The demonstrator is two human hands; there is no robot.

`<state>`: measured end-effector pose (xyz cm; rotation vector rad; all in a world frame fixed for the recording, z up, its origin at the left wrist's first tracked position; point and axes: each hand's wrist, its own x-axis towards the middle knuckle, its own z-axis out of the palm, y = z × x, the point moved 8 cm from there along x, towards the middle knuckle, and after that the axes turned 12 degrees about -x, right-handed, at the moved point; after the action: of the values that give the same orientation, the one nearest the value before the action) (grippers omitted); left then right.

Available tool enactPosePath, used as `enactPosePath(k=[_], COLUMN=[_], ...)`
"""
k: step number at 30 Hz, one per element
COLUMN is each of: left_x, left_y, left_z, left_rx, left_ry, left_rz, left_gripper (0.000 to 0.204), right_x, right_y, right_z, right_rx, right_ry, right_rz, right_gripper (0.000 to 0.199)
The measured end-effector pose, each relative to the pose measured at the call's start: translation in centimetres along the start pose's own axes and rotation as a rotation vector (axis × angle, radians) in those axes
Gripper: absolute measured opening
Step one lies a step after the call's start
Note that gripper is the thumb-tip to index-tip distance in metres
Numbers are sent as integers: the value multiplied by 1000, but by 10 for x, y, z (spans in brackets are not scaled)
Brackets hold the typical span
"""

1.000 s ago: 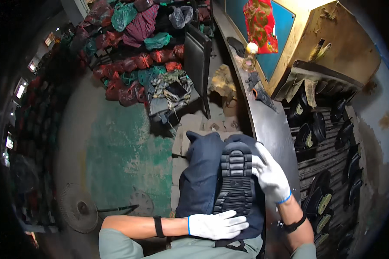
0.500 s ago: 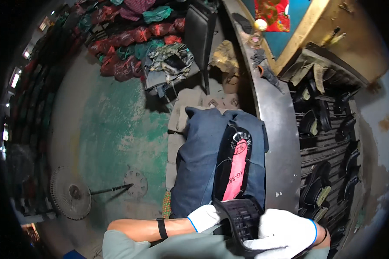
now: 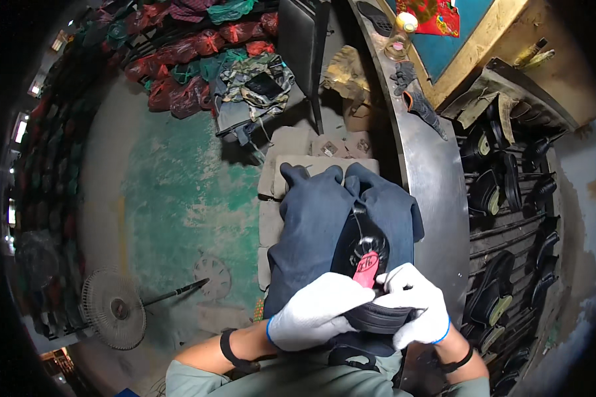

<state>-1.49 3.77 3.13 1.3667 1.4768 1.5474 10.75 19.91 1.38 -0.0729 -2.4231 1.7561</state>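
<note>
A black shoe upper [image 3: 376,237] lies bottom up across my lap, its pink insole [image 3: 368,264] partly showing. At its near end is a black rubber shoe sole [image 3: 379,319], its ridged side edge toward me. My left hand [image 3: 318,311], in a white glove, grips the sole's left side, with its thumb over the pink insole. On the other side, my white-gloved right hand [image 3: 418,306] is closed round the sole's edge, fingers bent over the rim. The gloves hide where sole and upper meet.
A metal-topped bench [image 3: 437,218] runs along my right, bearing a bottle [image 3: 400,43] and dark gloves [image 3: 422,109]. Beyond it stands a rack [image 3: 503,231] of black shoes. A fan [image 3: 116,308] is at left; a chair [image 3: 261,92] with camouflage cloth stands ahead.
The sole has turned from tread showing to its side edge facing me, against the upper's near end. My left hand has come out from behind it, over the insole.
</note>
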Motion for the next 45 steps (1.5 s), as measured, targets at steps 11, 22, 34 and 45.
enactPosePath(k=[11,22,34,45], left_x=[44,41,0,-47], left_y=[-50,-34,107,3], left_z=[-31,-7,14,73], left_rx=[62,543,178,578], left_ry=[244,297,435,-43], left_rz=[-664,-370,7,-232], left_gripper=[63,38,106,84], right_x=[15,7,-48,-39], right_y=[44,44,-108,43], right_z=[-11,-12,12,63], right_rx=[-110,-685,-540,966], right_ry=[322,277,554,394], right_rz=[592,283,-189,375], right_gripper=[61,61,55,137])
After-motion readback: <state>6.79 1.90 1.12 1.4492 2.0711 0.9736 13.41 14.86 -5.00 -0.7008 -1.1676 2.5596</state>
